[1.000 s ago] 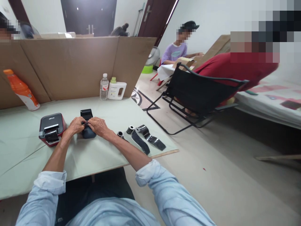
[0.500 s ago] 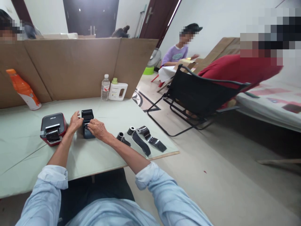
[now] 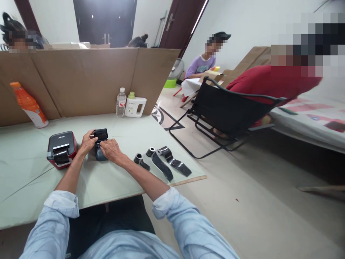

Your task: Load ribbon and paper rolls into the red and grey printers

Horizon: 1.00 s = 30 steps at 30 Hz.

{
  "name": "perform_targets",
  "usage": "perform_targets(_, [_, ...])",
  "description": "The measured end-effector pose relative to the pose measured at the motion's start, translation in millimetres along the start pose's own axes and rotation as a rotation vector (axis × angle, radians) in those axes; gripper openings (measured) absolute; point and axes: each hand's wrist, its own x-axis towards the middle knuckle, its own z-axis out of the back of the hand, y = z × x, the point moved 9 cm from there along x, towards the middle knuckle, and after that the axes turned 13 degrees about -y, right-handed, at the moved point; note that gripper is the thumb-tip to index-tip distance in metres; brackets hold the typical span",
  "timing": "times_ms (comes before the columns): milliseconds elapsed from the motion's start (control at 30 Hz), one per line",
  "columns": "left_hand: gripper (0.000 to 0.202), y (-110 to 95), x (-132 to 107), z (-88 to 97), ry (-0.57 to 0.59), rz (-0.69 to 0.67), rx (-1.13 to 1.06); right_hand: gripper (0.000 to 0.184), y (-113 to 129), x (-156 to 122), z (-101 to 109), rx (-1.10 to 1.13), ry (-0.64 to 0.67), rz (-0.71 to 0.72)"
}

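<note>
A small dark label printer stands on the table with its lid raised. My left hand grips the printer's left side, thumb at the base of the lid. Over the right side, my right hand bends its fingers together into the opening; what they pinch is hidden. Left of my hands sits a red and black label printer, with a black glossy strip coming out of its front. Several rolls of black label strip lie to the right of my right forearm, partly unrolled.
An orange bottle, a clear water bottle and a white jug stand against the cardboard screen. Beyond the table's right edge is a black folding chair with a person in red. Another person in purple sits farther back.
My left hand has closed in on the printer's side and lid base. The right hand has shifted slightly, its fingers still at the opening. The raised lid looks tilted a little differently.
</note>
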Motion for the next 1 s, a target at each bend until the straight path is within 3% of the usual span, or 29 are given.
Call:
perform_targets(233, [0.05,-12.8,-14.9,2.4,0.021,-0.216,0.074,0.023,-0.6,-11.8,1.8,-0.001,-0.151,0.078])
perform_targets(433, [0.052,-15.8,-45.1,5.5,0.166,-0.361,0.269,0.02,-3.2,-20.0,-0.5,0.012,-0.258,0.106])
perform_targets(767, [0.05,-11.0,-68.0,12.1,0.266,-0.342,0.419,0.022,2.2,-28.8,-1.8,0.025,-0.292,0.142])
perform_targets(1000, [0.077,-14.5,-81.5,15.6,0.343,-0.291,0.349,0.031,-6.3,-36.1,4.0,0.162,-0.246,0.105])
